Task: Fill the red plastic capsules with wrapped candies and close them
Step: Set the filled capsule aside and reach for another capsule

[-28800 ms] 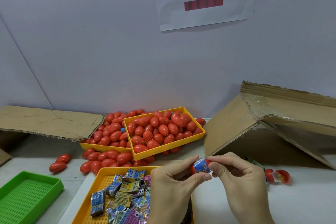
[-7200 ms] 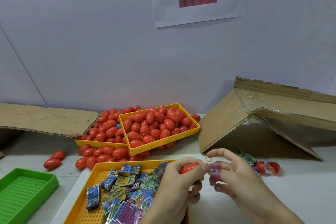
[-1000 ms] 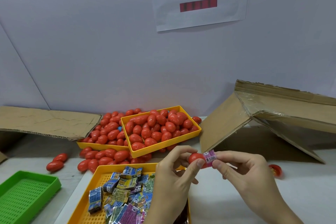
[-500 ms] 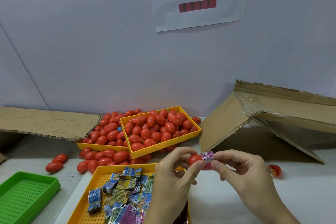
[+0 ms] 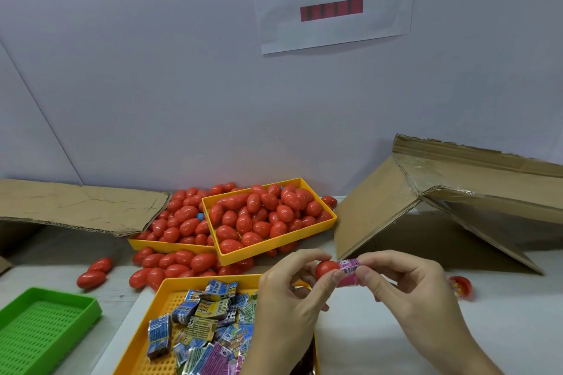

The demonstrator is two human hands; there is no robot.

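Note:
My left hand (image 5: 286, 298) pinches a red capsule half (image 5: 326, 268) above the front edge of the table. My right hand (image 5: 408, 289) pinches a pink wrapped candy (image 5: 348, 271) whose end sits against the open mouth of that half. Below my left hand a yellow tray (image 5: 152, 332) holds several wrapped candies (image 5: 207, 323). Another red capsule half (image 5: 461, 285) lies open on the table to the right of my right hand.
Two yellow trays (image 5: 274, 245) heaped with red capsules (image 5: 259, 216) stand at the back, with loose capsules (image 5: 91, 278) around them. A green tray (image 5: 45, 332) is at the front left. Cardboard flaps lie at the left (image 5: 76, 207) and right (image 5: 457, 198).
Both hands hold much the same pose as a second ago; the pink candy stays at the mouth of the capsule half, pressed slightly closer.

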